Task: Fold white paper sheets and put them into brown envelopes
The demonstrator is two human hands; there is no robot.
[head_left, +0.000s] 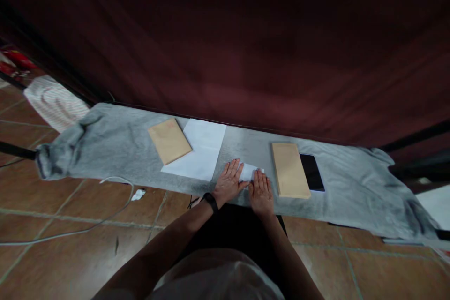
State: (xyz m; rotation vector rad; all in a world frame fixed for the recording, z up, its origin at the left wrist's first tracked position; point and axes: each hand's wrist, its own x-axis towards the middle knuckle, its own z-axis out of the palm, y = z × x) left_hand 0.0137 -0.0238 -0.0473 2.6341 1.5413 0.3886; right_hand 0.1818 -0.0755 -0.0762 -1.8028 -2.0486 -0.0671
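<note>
Way off to the left of the hands, a striped cloth [58, 103] can be seen, and a pale cable [101, 222] is left lying across the tiled floor, with a little white scrap [138, 194] near it. The long surface in front is covered by a grey blanket [105, 147], kinda bunched up at the far left. Closer in, but still left of the left hand, a brown notebook [170, 141] is set at an angle, and one corner of a big white sheet [204, 150] is covered by it.

Then comes the left hand [228, 180], black band [211, 201] on its wrist: laid palm down, fingers stretched out, nothing gripped. The small white paper [248, 172] is found right between the two hands, held flat on the blanket by both. Whether it's folded can't really be told. The right hand [261, 192] is laid flat too, fingers straight, nothing clutched.

Just right of that hand, a thicker brown block [291, 170] (book or box, hard to tell) is placed, with a black tablet [312, 172] partly tucked against its far side.
</note>
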